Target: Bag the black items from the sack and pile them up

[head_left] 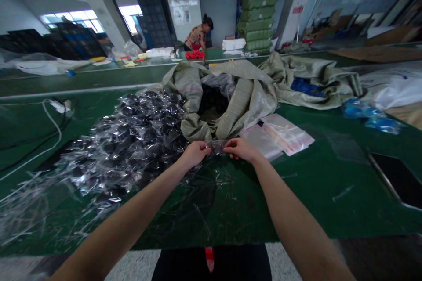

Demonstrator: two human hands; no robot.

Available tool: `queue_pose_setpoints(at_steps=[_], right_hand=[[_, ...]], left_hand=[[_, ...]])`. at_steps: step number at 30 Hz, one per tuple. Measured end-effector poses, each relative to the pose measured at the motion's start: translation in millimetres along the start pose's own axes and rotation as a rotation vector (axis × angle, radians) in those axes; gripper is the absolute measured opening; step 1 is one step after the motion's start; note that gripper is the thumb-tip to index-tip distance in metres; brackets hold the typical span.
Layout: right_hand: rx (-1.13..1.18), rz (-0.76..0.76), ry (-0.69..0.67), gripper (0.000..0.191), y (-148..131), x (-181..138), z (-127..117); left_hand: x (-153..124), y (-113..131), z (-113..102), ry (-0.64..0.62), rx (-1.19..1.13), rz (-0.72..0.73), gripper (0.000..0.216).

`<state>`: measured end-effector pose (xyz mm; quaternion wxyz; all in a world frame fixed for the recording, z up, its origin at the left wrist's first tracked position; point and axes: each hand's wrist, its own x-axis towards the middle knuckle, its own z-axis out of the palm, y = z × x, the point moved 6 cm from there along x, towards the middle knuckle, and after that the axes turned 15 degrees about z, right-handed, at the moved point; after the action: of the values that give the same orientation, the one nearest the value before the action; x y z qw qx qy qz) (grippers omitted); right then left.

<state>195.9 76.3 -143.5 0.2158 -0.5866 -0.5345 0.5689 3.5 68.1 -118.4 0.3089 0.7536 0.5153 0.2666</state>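
Between my two hands, a small clear plastic bag is stretched over the green table. My left hand pinches its left end, and my right hand pinches the right end. Whether anything lies inside the bag is hard to make out. Just beyond stands an open woven sack with dark items inside. Left of my left hand rises a heap of clear-wrapped black items. Flat clear bags in stacks lie to the right of my right hand.
A phone lies at the right. Plastic strips litter the left front, near a white cable. Another woven sack holds blue items. Across the table a person bends over red items.
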Motion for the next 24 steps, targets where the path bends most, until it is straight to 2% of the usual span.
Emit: queue_pose_setpoints(at_steps=[4, 8, 11, 13, 14, 16, 19, 20, 22, 24], right_hand=[[0.276, 0.008, -0.031, 0.040, -6.6, -5.2, -0.4], [0.521, -0.046, -0.126, 0.052, -16.7, -12.0, 4.8], [0.548, -0.075, -0.102, 0.048, -19.5, -11.8, 9.5], [0.486, -0.094, -0.023, 0.045, -19.6, -9.3, 9.0], [0.430, -0.108, 0.037, 0.044, -19.9, -8.2, 6.8], [0.264, -0.161, 0.226, 0.037, -22.4, -8.9, -2.9], [-0.090, -0.228, 0.551, 0.023, -30.6, -19.0, -17.7], [-0.211, -0.227, 0.628, 0.020, -33.3, -23.1, -19.9], [-0.433, -0.175, 0.721, 0.019, -36.4, -29.9, -21.2], [-0.628, -0.098, 0.789, 0.021, -37.6, -36.3, -22.7]], left_hand=[[-0.8, 13.3, -12.0, 0.064, -0.163, 0.077, 0.023], [-10.4, 26.4, -18.3, 0.007, -0.362, 0.086, 0.026], [-13.5, 29.5, -21.2, -0.056, -0.443, 0.085, 0.029], [-7.2, 27.8, -34.2, -0.054, -0.404, 0.078, 0.025], [-1.1, 26.6, -47.1, -0.023, -0.349, 0.071, 0.023], [15.7, 27.5, -88.6, 0.120, -0.142, 0.090, 0.017], [39.2, 44.2, -172.6, 0.494, 0.495, 0.149, 0.017], [47.0, 47.7, -193.9, 0.562, 0.576, 0.143, 0.022], [64.8, 50.1, -223.3, 0.579, 0.630, 0.142, 0.029], [85.3, 44.7, -235.1, 0.433, 0.653, 0.086, 0.026]])
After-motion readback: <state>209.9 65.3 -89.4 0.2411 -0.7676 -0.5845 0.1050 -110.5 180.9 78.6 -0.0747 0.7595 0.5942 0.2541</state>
